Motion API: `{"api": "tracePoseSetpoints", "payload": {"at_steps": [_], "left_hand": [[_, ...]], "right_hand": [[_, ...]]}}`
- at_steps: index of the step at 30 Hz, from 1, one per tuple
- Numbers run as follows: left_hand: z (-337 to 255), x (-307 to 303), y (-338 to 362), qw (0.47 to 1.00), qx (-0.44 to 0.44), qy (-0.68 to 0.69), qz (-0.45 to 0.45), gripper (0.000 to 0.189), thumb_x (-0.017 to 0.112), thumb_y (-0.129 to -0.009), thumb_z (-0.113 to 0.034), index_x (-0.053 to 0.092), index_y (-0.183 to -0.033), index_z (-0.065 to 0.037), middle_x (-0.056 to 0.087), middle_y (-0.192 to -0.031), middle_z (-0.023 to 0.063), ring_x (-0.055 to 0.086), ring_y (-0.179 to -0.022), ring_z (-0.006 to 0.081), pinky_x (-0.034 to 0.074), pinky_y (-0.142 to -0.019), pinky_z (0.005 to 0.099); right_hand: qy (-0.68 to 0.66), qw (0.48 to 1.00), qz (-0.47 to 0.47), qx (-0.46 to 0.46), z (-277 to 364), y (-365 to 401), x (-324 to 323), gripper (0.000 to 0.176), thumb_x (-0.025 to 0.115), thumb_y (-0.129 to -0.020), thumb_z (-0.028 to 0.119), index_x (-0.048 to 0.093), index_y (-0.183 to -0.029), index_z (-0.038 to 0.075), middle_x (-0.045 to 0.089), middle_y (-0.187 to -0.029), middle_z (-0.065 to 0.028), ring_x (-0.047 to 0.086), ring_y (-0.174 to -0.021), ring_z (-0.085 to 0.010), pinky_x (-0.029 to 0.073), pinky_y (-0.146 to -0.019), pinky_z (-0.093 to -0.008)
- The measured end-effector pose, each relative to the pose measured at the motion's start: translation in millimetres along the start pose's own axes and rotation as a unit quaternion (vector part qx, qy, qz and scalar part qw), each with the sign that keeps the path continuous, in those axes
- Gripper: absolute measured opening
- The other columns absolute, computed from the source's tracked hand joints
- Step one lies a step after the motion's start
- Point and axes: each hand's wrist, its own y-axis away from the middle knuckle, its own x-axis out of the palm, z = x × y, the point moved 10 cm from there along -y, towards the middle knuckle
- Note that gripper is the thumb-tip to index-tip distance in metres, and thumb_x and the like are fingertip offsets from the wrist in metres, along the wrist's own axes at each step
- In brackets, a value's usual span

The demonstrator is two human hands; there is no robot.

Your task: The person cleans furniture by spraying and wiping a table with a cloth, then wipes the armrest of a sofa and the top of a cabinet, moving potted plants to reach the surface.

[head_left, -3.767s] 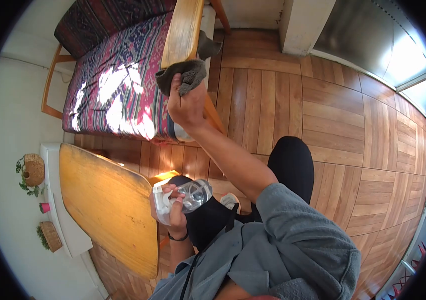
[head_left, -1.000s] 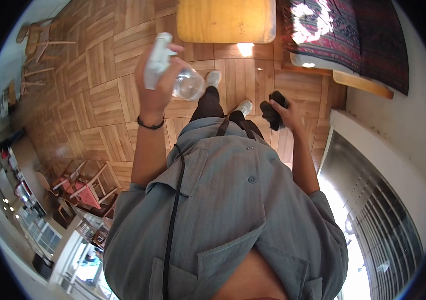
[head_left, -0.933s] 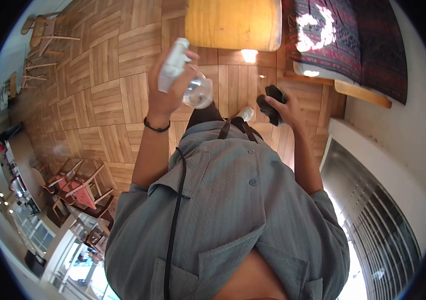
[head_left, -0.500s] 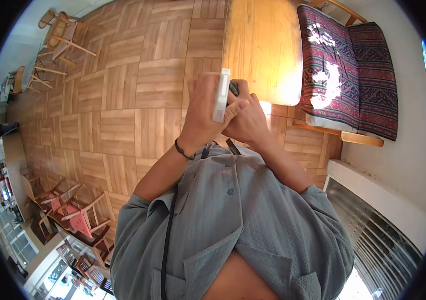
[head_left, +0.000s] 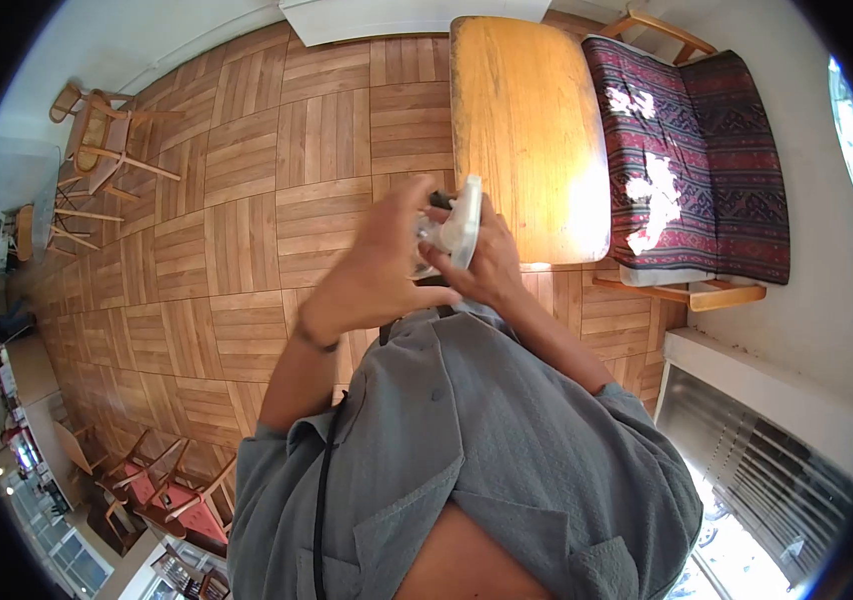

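Spray bottle (head_left: pixel 464 228) in the grasp of the right hand (head_left: pixel 496 262) — left hand (head_left: pixel 372 265) spread loose just beside it.

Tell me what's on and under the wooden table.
Bright sunlight falls on the near end of the wooden table. The right hand and the spray bottle in it hide the near left corner. The tabletop covers whatever is underneath.

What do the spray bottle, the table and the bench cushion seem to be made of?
The spray bottle: probably plastic, smooth and opaque white on top, clear-looking where its lower part shows.
The table: wood or veneer, perhaps varnished; it shows grain lines and a bright glare.
The bench cushion: likely woven fabric, matte, judging by its striped pattern.
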Motion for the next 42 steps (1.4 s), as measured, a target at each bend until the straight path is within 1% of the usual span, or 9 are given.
{"api": "tracePoseSetpoints", "payload": {"at_steps": [2,3,6,11,14,22,28,34,42], "left_hand": [[41,-58,25,0.963,-0.165,0.188,0.098,0.056,0.083,-0.076,-0.023,0.055,-0.121,-0.003,0.063,-0.109,0.0124,0.063,-0.1,0.0212,0.051,-0.083,0.0326],[43,-97,57,0.97,-0.098,0.098,0.201,0.025,0.074,-0.085,-0.019,0.064,-0.102,-0.004,0.065,-0.081,0.0037,0.066,-0.076,0.0168,0.052,-0.068,0.0289],[-19,-150,105,0.842,0.169,0.409,0.309,0.035,0.069,-0.093,-0.031,0.071,-0.106,0.002,0.067,-0.093,0.0133,0.067,-0.076,0.024,0.052,-0.06,0.031],[48,-155,87,0.922,-0.085,0.376,0.035,0.075,0.07,-0.09,-0.042,0.047,-0.14,0.009,0.052,-0.13,0.0258,0.054,-0.118,0.0394,0.043,-0.098,0.0418],[67,-151,74,0.904,-0.058,0.417,0.073,0.089,0.068,-0.089,-0.048,0.034,-0.147,0.01,0.047,-0.136,0.0284,0.045,-0.128,0.0407,0.031,-0.109,0.0443],[163,-192,-48,0.894,-0.147,0.416,-0.08,0.078,0.057,-0.09,-0.046,0.043,-0.144,0.008,0.055,-0.104,0.0189,0.047,-0.09,0.0245,0.034,-0.085,0.035],[232,-290,-165,0.839,0.106,0.374,-0.38,0.117,0.065,-0.08,-0.055,-0.002,-0.154,0.006,0.046,-0.126,0.0308,0.052,-0.107,0.0305,0.039,-0.094,0.0394],[209,-446,-222,0.613,0.45,-0.028,-0.649,0.092,0.057,-0.086,-0.062,0.025,-0.151,-0.006,0.058,-0.118,0.019,0.055,-0.107,0.0293,0.046,-0.09,0.0454],[347,-559,-244,0.308,0.171,0.067,-0.933,0.084,0.056,-0.086,-0.067,0.038,-0.149,-0.014,0.048,-0.144,0.0139,0.058,-0.11,0.0276,0.051,-0.083,0.0508]], "right_hand": [[0.014,1.0,-0.016,-0.001,-9,-37,-3,0.039,0.077,-0.077,0.032,0.073,-0.111,0.016,0.061,-0.116,-0.012,0.061,-0.097,-0.032,0.048,-0.081,-0.0424],[0.01,1.0,-0.026,0.007,-22,-54,-6,0.04,0.078,-0.077,0.032,0.073,-0.113,0.016,0.06,-0.116,-0.0124,0.062,-0.095,-0.0328,0.048,-0.081,-0.0427],[0.032,0.996,-0.072,0.037,-57,-112,-21,0.04,0.08,-0.076,0.029,0.074,-0.113,0.015,0.06,-0.113,-0.0143,0.062,-0.088,-0.034,0.05,-0.079,-0.0423],[0.138,0.989,-0.05,-0.015,-70,-227,-37,0.039,0.079,-0.076,0.024,0.073,-0.112,0.008,0.063,-0.111,-0.0138,0.065,-0.091,-0.0329,0.048,-0.075,-0.0423],[0.165,0.986,-0.032,-0.008,-74,-286,-39,0.038,0.078,-0.079,0.024,0.072,-0.112,0.006,0.063,-0.112,-0.0153,0.066,-0.094,-0.0345,0.052,-0.079,-0.0437],[0.065,0.996,-0.045,0.05,-101,-411,-25,0.038,0.075,-0.085,0.025,0.07,-0.114,0.002,0.068,-0.107,-0.0159,0.068,-0.097,-0.0287,0.052,-0.085,-0.0383],[0.102,0.987,-0.089,0.083,-133,-474,-13,0.037,0.075,-0.085,0.025,0.071,-0.113,0.002,0.066,-0.109,-0.0177,0.068,-0.098,-0.0325,0.052,-0.086,-0.0392],[0.163,0.968,-0.155,0.11,-137,-539,-28,0.035,0.075,-0.084,0.022,0.071,-0.112,0.001,0.064,-0.112,-0.0202,0.066,-0.1,-0.0361,0.052,-0.086,-0.0407],[0.189,0.93,-0.242,0.201,-169,-582,-71,0.036,0.075,-0.083,0.021,0.069,-0.113,0.001,0.065,-0.114,-0.0184,0.066,-0.103,-0.0344,0.052,-0.088,-0.0397]]}}
